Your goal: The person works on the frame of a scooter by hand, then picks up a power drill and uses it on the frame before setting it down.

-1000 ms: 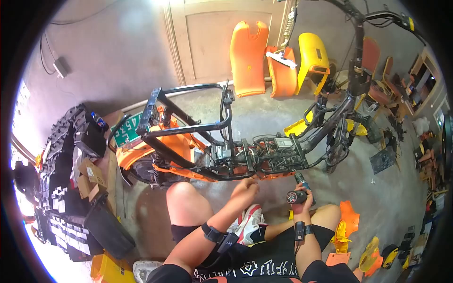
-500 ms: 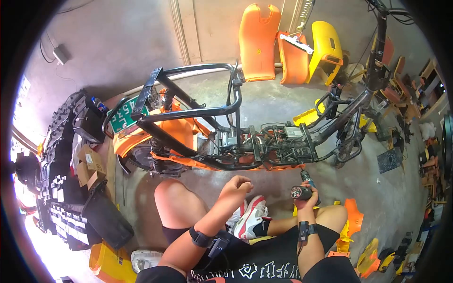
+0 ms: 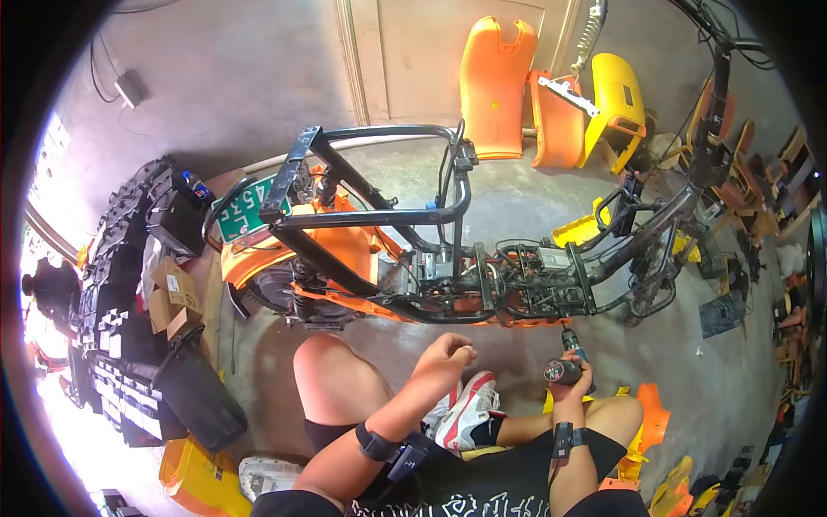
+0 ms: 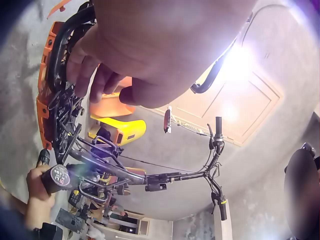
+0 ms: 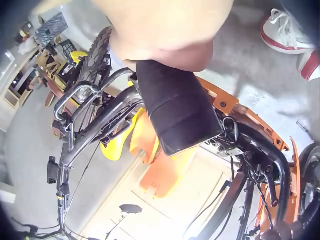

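My right hand (image 3: 575, 385) grips a cordless drill (image 3: 562, 372) by its handle. The drill's round, labelled end faces me, and its tip points at the orange side strip (image 3: 534, 324) along the bottom of a stripped scooter frame (image 3: 370, 217), right at the strip's edge. In the right wrist view the drill's black battery (image 5: 177, 112) covers part of the frame. My left hand (image 3: 444, 355) hangs above my shoes, just short of the strip, with its fingers loosely curled. The left wrist view shows those fingers (image 4: 85, 75) bent, and nothing shows in them.
Orange and yellow body panels (image 3: 498, 90) lean by the far door. A black crate stack (image 3: 129, 284), a cardboard box (image 3: 172, 297) and a black bin (image 3: 200, 392) stand left. More yellow and orange panels (image 3: 653, 414) lie by my right knee.
My left hand has drawn back from the strip towards me. The drill tip dipped slightly away from the strip and is now back at its edge. The head view has shifted.
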Motion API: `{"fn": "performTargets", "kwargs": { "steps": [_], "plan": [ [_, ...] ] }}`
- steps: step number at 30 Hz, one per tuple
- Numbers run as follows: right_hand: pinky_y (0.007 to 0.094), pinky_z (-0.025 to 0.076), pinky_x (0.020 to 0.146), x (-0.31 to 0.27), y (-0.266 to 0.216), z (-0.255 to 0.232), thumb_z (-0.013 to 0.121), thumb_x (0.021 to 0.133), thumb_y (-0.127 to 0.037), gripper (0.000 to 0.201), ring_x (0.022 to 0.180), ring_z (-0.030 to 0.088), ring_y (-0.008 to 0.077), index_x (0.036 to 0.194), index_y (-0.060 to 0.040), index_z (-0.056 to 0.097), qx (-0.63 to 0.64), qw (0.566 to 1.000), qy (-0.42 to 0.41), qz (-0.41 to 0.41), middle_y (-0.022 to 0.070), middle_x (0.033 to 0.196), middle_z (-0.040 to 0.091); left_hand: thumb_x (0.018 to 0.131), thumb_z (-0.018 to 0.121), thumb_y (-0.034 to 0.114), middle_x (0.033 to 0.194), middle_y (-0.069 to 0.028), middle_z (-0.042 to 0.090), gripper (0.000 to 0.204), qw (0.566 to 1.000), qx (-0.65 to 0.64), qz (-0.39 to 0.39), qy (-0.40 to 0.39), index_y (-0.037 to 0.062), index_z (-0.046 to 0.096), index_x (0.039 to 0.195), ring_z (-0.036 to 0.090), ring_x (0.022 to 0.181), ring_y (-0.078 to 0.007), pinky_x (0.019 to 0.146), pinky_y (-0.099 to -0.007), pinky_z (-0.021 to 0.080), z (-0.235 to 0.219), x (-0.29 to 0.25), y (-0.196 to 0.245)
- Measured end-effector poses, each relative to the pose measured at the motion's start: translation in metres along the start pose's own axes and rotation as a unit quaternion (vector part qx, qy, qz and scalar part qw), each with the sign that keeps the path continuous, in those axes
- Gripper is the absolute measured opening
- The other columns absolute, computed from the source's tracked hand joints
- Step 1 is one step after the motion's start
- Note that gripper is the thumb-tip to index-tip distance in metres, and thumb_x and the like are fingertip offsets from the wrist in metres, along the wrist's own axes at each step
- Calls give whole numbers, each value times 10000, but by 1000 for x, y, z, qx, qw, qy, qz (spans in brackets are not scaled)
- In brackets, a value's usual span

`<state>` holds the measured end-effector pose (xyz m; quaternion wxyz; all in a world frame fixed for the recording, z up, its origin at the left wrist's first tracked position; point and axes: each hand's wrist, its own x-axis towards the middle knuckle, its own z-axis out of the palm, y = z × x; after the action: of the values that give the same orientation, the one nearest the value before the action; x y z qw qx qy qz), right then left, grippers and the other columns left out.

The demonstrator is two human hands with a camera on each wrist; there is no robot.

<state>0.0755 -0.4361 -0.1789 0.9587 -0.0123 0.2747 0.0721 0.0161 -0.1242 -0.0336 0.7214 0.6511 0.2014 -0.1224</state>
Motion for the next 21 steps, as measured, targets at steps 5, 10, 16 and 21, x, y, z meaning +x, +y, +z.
{"fn": "performTargets", "kwargs": {
  "steps": [5,10,16,21],
  "plan": [
    [288,511,709,1,2,1,551,706,-114,346,685,581,141,1025,7,492,60,998,9,-1,32,774,565,899,481,133,972,-120,633,255,1000,5,-2,2,-37,518,1085,601,914,-166,772,-258,447,-3,2,1],
    [276,501,697,6,-12,-14,536,730,-76,297,694,583,135,1012,1,482,15,999,-32,9,43,796,553,890,493,143,970,-127,636,265,1000,16,-6,-5,-30,527,1086,605,907,-165,746,-263,465,0,-1,2],
    [249,462,701,16,-10,-25,525,809,-51,110,763,546,131,902,-18,475,-85,983,-160,1,54,840,527,818,513,246,940,-168,619,269,986,148,67,48,44,610,968,597,896,-281,799,-352,453,3,10,-12],
    [294,456,852,78,-29,-71,594,761,-45,322,977,553,189,1077,1,552,-86,967,-233,56,105,1037,581,800,529,201,842,-171,620,227,987,90,120,57,26,581,935,610,799,-279,713,-367,463,9,14,-24]
  ]
}}
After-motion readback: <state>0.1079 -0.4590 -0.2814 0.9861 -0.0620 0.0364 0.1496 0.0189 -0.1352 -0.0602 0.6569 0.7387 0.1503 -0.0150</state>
